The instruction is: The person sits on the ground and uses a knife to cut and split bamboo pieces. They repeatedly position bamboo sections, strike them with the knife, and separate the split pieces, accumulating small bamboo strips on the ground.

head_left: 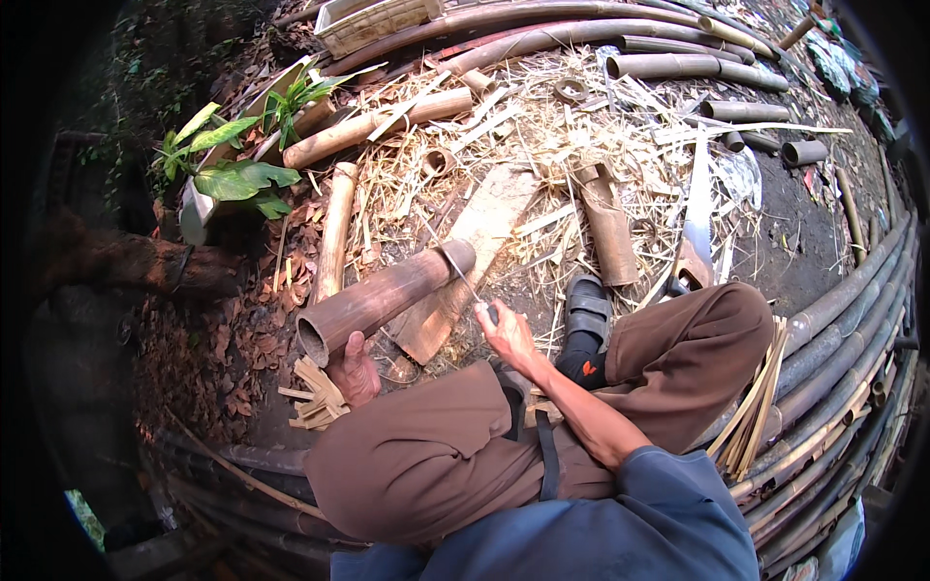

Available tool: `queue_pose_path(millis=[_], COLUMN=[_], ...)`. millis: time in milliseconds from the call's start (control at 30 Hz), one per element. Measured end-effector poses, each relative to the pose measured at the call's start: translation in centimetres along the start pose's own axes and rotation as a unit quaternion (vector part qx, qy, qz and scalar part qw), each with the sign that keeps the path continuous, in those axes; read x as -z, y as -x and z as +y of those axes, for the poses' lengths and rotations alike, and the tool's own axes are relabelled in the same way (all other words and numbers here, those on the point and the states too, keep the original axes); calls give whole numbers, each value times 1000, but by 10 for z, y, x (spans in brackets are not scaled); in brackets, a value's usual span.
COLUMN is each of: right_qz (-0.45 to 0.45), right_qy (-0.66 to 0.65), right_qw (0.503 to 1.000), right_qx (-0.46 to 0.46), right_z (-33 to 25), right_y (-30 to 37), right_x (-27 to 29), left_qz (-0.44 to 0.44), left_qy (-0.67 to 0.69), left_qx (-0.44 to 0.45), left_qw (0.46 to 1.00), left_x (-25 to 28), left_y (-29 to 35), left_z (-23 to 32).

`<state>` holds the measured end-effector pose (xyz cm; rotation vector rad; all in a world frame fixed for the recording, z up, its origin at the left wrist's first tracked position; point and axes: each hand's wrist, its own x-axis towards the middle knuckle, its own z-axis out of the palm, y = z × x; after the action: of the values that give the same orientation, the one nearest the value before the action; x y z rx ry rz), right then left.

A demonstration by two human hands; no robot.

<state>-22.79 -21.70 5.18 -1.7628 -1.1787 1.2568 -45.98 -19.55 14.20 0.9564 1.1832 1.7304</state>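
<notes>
A thick brown bamboo tube (383, 295) slants in front of me, its hollow near end toward my left knee and its far end over a wooden plank (431, 324). My left hand (356, 374) holds the tube from below near that hollow end, with some fingers hidden. In my right hand (510, 337), closed round a dark handle, is a long thin-bladed knife (464, 280). Its blade crosses the tube near the far end; whether it has cut in, I cannot tell. Beside my left hand lies a bundle of split bamboo strips (316, 395).
A handsaw (697, 208) stands right of my sandalled foot (586, 310), near an upright bamboo piece (608, 228). Shavings (572, 126) cover the ground ahead. Bamboo poles (843, 320) are stacked at the right, with slim strips (758, 412) beside my right knee. Leafy plants (237, 179) grow at left.
</notes>
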Motion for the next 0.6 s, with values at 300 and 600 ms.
queue_pose_path(millis=[300,600], right_qz=[4,12], right_qy=[37,73], right_qw=[999,997], right_qx=[-32,-29], right_z=[19,29], right_y=[-14,-16], right_x=[27,29], left_qz=[-92,-57], left_qy=[6,-11], left_qx=[17,24], left_qw=[996,998], left_x=[-19,-10], left_y=[-5,-6], left_z=[11,30])
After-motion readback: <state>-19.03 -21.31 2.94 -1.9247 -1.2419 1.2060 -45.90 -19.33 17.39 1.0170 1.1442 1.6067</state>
